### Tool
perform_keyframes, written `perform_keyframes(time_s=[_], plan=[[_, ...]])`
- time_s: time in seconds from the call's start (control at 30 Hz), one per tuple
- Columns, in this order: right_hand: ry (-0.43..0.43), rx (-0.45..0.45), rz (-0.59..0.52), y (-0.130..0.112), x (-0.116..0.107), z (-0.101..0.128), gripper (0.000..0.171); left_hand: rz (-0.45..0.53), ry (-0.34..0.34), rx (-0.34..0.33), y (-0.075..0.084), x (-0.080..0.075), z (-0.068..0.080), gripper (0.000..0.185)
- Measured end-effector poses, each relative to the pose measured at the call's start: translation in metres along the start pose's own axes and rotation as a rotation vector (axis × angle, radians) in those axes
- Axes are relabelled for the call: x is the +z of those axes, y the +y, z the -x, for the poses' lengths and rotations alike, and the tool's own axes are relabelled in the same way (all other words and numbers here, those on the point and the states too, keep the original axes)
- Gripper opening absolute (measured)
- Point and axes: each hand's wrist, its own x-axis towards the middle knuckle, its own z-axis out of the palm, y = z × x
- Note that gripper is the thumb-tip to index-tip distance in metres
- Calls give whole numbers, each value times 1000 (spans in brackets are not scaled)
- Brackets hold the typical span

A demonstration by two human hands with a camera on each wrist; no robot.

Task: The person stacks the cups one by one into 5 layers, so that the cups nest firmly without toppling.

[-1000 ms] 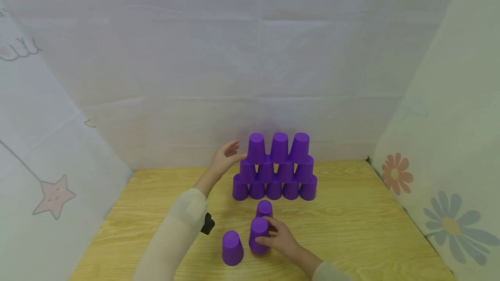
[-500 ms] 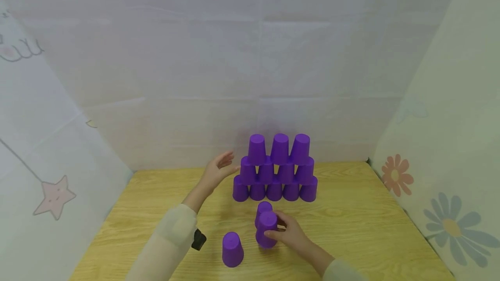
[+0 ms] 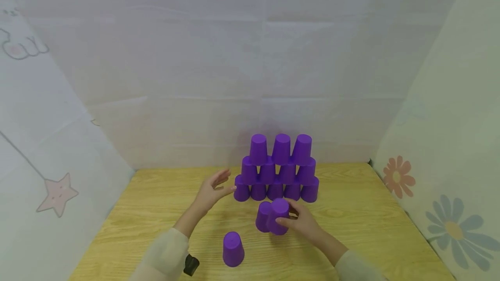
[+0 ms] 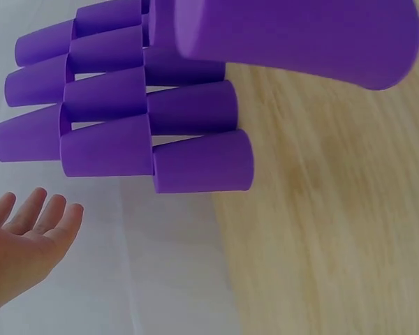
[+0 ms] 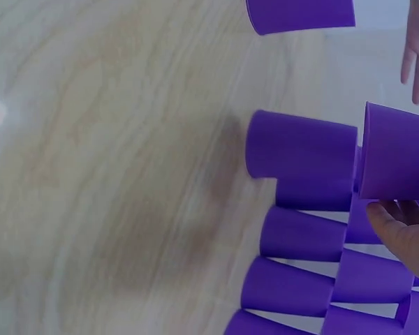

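Observation:
My right hand [image 3: 306, 224] grips an upside-down purple cup [image 3: 278, 219] by its side, thumb and fingers around it. In the right wrist view this held cup [image 5: 401, 155] is raised, its rim above the base of the standing cup [image 5: 300, 146] beside it. That standing cup [image 3: 262, 218] is partly hidden behind the held one in the head view. My left hand [image 3: 211, 193] holds nothing, fingers loosely extended, near the left end of a stacked cup wall. The wall has three cups [image 3: 282, 148] on top, over two rows of several cups [image 3: 275, 191].
Another upside-down cup [image 3: 233, 249] stands nearer the front, left of the held cup. A wooden table [image 3: 351, 237] lies under everything. Pale cloth [image 3: 195, 64] hangs behind the wall of cups, with printed cloth on both sides.
My right hand has lifted the gripped cup from its place near the front cup and moved it right and away from me. My left hand has drawn down and back from the top row.

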Motion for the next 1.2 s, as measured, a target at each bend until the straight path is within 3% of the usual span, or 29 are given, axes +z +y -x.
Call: perform_keyframes(time_s=[0.67, 0.97, 1.2], plan=[[98, -2, 86, -24, -66, -5, 50, -16, 31, -2, -32, 31, 63, 74], [102, 23, 77, -32, -75, -9, 52, -76, -2, -21, -54, 44, 91, 76], [126, 22, 91, -39, -80, -15, 55, -21, -75, -68, -68, 48, 108, 80]])
